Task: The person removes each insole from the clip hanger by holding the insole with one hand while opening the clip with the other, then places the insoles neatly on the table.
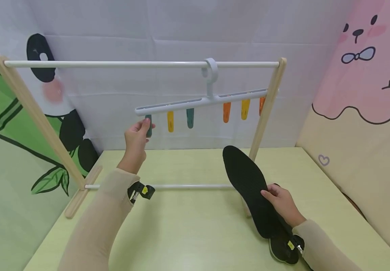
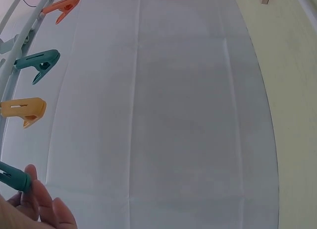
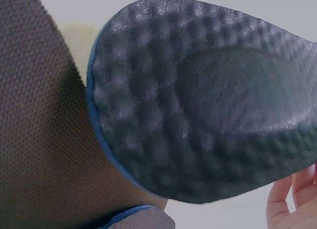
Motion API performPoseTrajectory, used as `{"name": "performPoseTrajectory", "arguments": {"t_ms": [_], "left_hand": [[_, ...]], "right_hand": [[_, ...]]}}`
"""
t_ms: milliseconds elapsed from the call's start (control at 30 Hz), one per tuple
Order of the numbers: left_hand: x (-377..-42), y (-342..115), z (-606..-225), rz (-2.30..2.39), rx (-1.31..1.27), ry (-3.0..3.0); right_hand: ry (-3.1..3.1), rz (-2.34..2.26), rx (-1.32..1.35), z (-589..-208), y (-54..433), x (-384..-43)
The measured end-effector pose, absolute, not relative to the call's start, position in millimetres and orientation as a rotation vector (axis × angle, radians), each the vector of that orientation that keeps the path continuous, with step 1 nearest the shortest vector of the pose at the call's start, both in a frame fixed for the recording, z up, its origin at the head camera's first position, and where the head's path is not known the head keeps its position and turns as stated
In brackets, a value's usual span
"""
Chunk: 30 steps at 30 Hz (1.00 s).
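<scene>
My left hand (image 1: pixel 135 142) pinches the dark teal clip (image 1: pixel 149 128) at the low left end of a white hanger (image 1: pixel 178 107). The left wrist view has this teal clip (image 2: pixel 14 177) at its lower left, against the fingertips. On the right, my right hand (image 1: pixel 283 205) grips a black insole (image 1: pixel 243 180) by its edge, thumb on the near face. Part of a second insole (image 1: pixel 284 248) shows below it. In the right wrist view, one insole has a bumpy underside (image 3: pixel 223 100); beside it is a woven dark face (image 3: pixel 39 115).
The hanger tilts up to the right, hooked over the white top rail (image 1: pixel 113 64) of a wooden rack (image 1: pixel 42 124). More clips hang along it: yellow (image 1: pixel 170 121), teal (image 1: pixel 190 118), orange (image 1: pixel 226 112) and others. A lower rail (image 1: pixel 191 186) crosses above the pale table (image 1: pixel 188 233).
</scene>
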<state>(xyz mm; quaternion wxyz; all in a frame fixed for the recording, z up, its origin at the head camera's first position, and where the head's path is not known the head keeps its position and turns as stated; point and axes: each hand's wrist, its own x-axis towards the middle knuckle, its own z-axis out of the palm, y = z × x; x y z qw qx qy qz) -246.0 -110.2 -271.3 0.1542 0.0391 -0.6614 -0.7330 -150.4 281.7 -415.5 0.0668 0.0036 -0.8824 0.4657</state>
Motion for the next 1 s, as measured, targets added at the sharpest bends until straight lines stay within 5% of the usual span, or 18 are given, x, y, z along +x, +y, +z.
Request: {"name": "performPoseTrajectory", "arguments": {"t_ms": [1000], "left_hand": [[-248.2, -108.5, -270.5, -2.163, 0.167, -1.846]], "right_hand": [[-2.632, 1.310, -0.078, -419.9, 316.8, -138.2]]}}
